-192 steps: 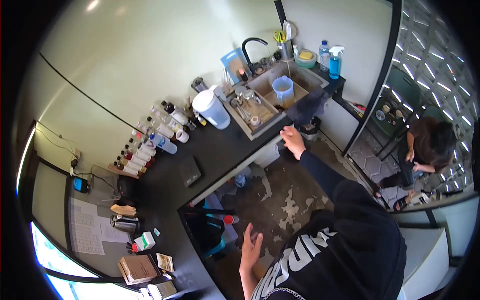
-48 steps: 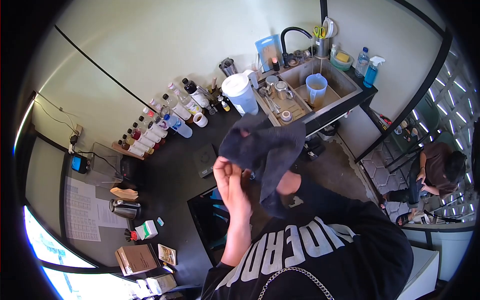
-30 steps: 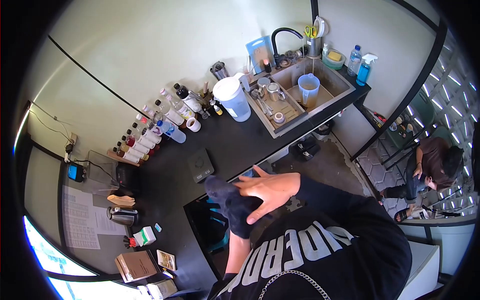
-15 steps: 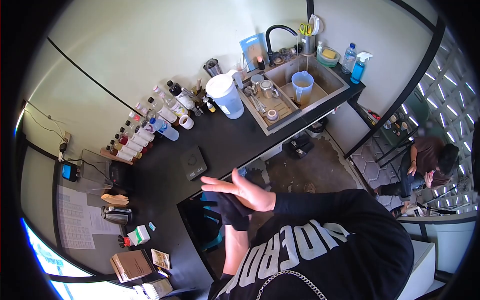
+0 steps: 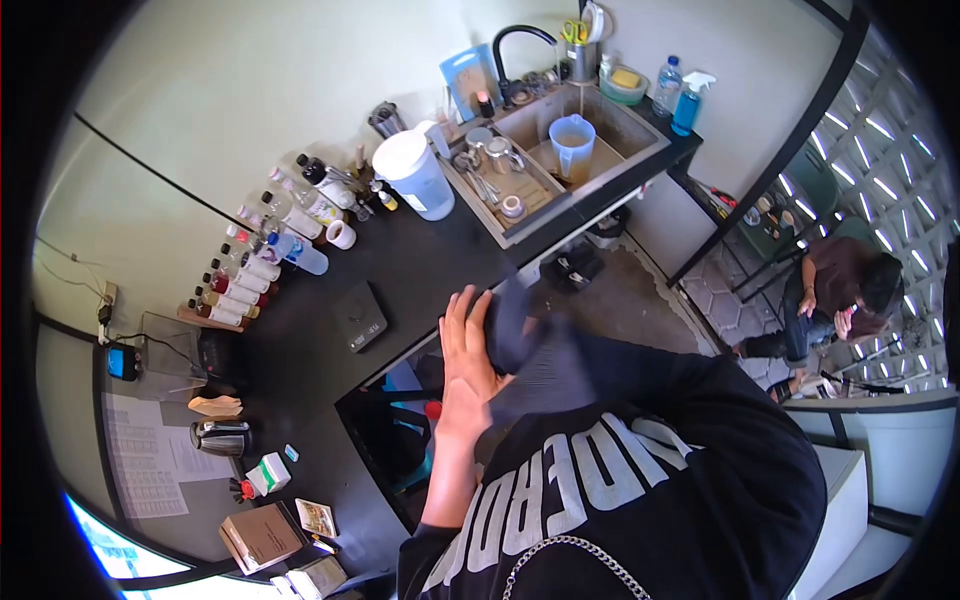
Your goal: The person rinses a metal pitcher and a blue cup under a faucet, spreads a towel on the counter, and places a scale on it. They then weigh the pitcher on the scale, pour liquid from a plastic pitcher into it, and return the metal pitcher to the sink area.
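My left hand (image 5: 466, 345) is raised over the counter's front edge, bare, its fingers stretched upward and lying against a dark cloth (image 5: 508, 325). Motion smears the cloth, and a part of it hangs down toward my sweater. My right hand is mostly covered by the cloth, with only a small patch of skin showing; its fingers cannot be made out. Nearest on the counter is a flat black scale (image 5: 357, 318), beyond my left fingertips and apart from them.
Several bottles (image 5: 240, 275) line the wall beside a white cup (image 5: 341, 235) and a lidded pitcher (image 5: 425, 185). Water runs from the black faucet (image 5: 525, 30) toward a blue jug (image 5: 572, 145) in the sink (image 5: 640, 150). A seated person (image 5: 840, 275) is at right.
My hands, pressed together before, have shifted; the left hand's bare fingers now show upright, and the dark cloth has moved to the right-hand side. The camera view has shifted slightly.
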